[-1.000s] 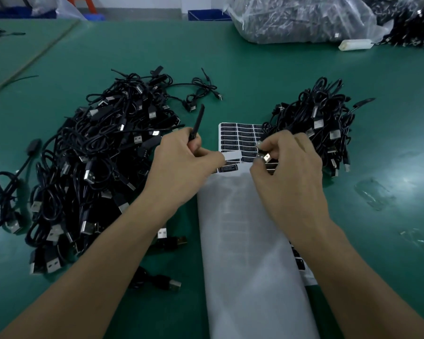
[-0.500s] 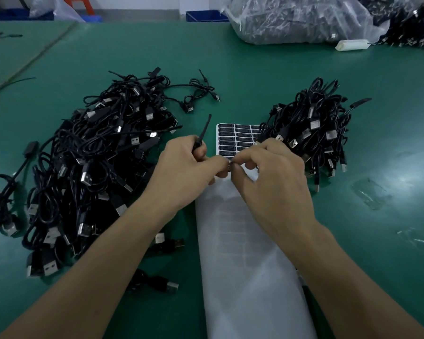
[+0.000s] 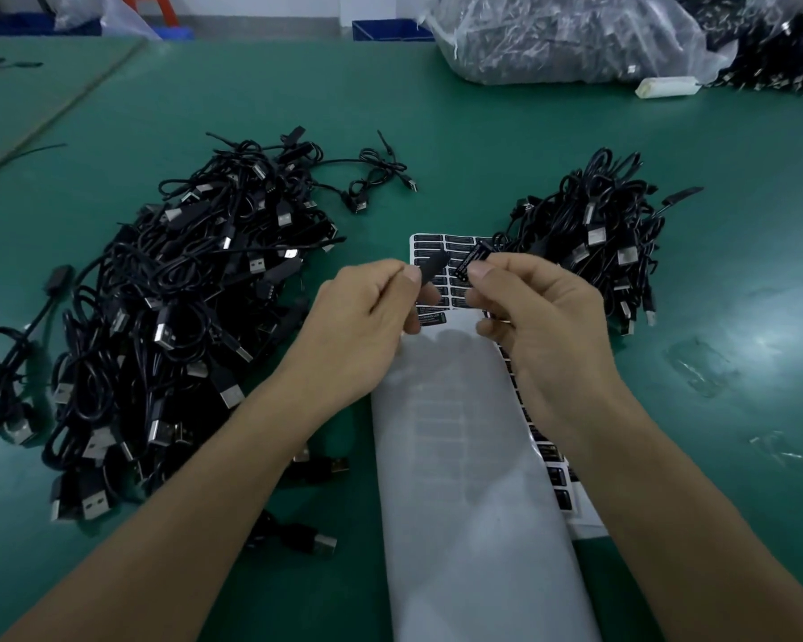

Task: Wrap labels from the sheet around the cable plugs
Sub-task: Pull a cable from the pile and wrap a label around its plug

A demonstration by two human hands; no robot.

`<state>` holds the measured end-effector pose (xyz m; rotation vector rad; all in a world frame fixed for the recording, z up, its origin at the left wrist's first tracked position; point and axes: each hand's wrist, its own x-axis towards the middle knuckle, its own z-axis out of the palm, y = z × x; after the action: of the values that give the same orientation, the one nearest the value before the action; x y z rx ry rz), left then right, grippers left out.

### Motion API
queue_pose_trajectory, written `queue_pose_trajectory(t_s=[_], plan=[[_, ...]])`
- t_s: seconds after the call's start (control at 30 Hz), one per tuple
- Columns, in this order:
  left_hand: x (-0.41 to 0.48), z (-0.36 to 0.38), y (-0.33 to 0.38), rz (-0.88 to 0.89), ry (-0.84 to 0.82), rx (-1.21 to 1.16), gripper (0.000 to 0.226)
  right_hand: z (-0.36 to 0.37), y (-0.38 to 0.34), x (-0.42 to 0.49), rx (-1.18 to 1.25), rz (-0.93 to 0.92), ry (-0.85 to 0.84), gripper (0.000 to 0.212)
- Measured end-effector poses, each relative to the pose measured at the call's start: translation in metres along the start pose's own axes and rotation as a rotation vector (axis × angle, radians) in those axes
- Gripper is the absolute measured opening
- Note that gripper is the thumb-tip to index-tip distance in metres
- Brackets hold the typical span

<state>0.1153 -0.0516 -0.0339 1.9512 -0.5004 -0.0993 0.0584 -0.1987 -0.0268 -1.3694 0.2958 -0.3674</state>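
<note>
As I watch through the head camera, the left hand (image 3: 367,312) pinches a black plug (image 3: 433,270), and the right hand (image 3: 543,317) pinches a loose label (image 3: 471,259) just beside it, apart. I cannot read its print. The label sheet (image 3: 430,245) lies beneath, mostly hidden by both hands and white paper (image 3: 474,479).

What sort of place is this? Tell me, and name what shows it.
Probably a factory assembly bench: a green table piled with black USB cables, a clear bag of more cables behind, and a label sheet under the left hand pinching a plug and the right hand pinching a label.
</note>
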Motion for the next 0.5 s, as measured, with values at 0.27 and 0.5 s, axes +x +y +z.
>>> queue_pose_trajectory(t_s=[0.27,0.5], plan=[[0.0008,-0.001,-0.0038,0.004,-0.053,-0.154,0.022,0.0023,-0.0001,-0.0017,0.112,0.112,-0.097,0.019],[-0.0007,-0.001,0.0001,-0.067,-0.104,-0.265,0.016,0.0007,0.0017,-0.001,0.078,0.091,-0.098,0.023]])
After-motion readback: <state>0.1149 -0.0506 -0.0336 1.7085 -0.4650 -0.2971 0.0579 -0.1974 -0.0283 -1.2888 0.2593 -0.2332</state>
